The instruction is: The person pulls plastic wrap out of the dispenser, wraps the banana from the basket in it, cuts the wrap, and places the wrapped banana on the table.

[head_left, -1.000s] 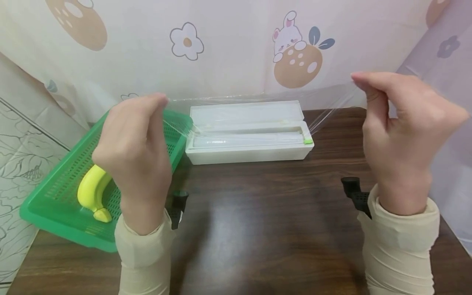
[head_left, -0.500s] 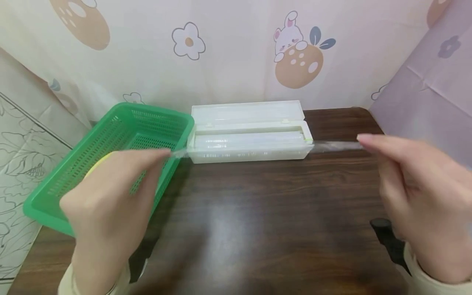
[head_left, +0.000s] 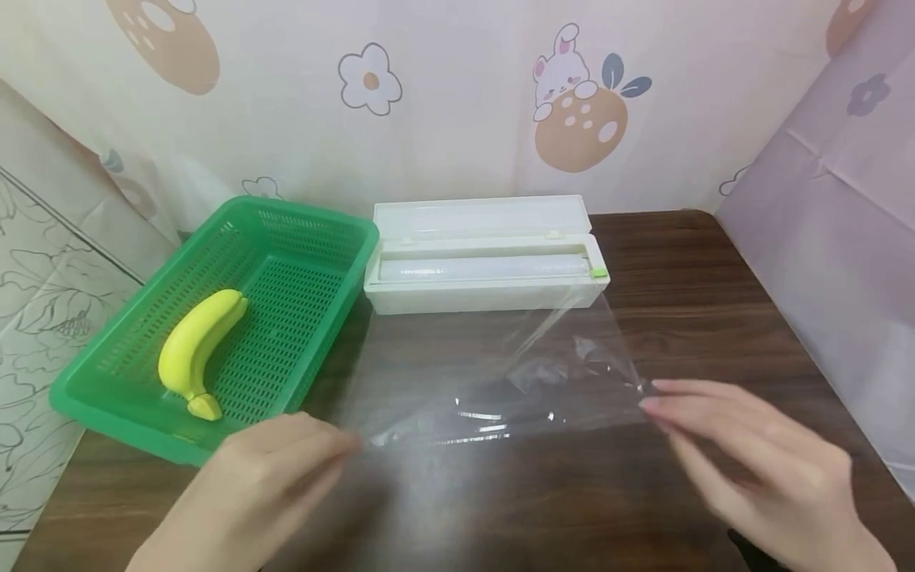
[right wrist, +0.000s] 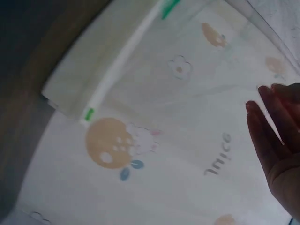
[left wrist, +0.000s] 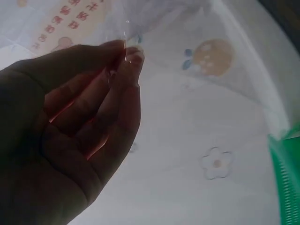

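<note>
A clear sheet of plastic wrap (head_left: 493, 397) stretches toward me from a roll (head_left: 486, 268) inside a white dispenser box (head_left: 479, 299) with its lid raised. My left hand (head_left: 250, 485) pinches the sheet's near left corner between thumb and fingertips; the left wrist view shows the film bunched at the fingertips of that hand (left wrist: 89, 103). At the near right corner, my right hand (head_left: 765, 461) holds the film's edge with its fingertips, the fingers rather straight. In the right wrist view that hand (right wrist: 281, 136) is partly cut off by the frame.
A green basket (head_left: 214, 441) at the left holds a yellow banana (head_left: 196, 345). A green slider (head_left: 598, 272) sits at the box's right end. Brown wooden tabletop (head_left: 686, 318) lies under everything, with a printed curtain (head_left: 457, 119) behind.
Both hands have come down and toward me from a raised position, drawing the film with them. The sheet now spreads low in front of the box, and the banana is uncovered again.
</note>
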`<state>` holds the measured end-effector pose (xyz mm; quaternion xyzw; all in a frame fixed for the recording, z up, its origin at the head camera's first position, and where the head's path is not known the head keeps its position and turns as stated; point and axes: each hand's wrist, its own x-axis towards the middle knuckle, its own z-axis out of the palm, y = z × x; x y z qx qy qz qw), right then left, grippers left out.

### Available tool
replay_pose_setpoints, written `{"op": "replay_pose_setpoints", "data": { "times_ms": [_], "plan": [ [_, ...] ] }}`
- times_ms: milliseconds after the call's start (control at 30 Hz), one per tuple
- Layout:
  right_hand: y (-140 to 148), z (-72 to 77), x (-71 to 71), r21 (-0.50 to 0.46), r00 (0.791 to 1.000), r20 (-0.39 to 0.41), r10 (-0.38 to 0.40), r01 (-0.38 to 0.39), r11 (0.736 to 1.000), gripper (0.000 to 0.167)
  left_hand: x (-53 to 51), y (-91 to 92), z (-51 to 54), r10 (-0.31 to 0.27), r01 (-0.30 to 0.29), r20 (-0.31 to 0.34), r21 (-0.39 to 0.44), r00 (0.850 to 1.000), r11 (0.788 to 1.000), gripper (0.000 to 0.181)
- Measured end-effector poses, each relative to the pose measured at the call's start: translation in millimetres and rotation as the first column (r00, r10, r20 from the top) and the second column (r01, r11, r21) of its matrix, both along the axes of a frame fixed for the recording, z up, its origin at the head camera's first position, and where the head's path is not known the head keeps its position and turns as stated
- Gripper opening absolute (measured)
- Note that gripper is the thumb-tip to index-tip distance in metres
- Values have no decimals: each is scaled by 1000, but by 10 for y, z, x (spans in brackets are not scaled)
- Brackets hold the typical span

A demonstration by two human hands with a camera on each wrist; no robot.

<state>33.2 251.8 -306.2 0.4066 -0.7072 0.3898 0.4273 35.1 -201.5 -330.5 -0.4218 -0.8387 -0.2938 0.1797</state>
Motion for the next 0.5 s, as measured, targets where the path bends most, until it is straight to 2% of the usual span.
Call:
{"op": "replay_pose_setpoints", "data": {
  "times_ms": [33, 67, 133, 200, 333, 433, 500],
  "plan": [
    [-78, 46, 25, 19, 999, 9, 32, -32, 999, 19, 40, 96, 150, 8, -8, 8, -16, 1000, 1000, 23],
    [-140, 80, 51, 38, 998, 21, 53, -54, 998, 22, 59, 160, 234, 6, -6, 8, -29, 1000, 1000, 28],
    [-195, 70, 108, 79, 994, 66, 82, -88, 993, 25, 77, 245, 317, -9, 10, 17, -45, 1000, 999, 23],
    [-179, -13, 169, 127, 989, 128, 79, -95, 987, 27, 85, 270, 284, -9, 12, 47, -71, 999, 997, 14],
    [-62, -289, 292, 239, 968, 252, 4, -66, 969, 32, 79, 281, 102, -16, 37, 166, -126, 986, 991, 31],
    [19, -462, 359, 315, 948, 311, -63, -40, 948, 35, 42, 297, -30, -59, 98, 244, -148, 968, 984, 27],
    [58, -549, 379, 350, 938, 335, -96, -29, 936, 36, 3, 312, -101, -92, 137, 269, -153, 959, 979, 25]
  ]
}}
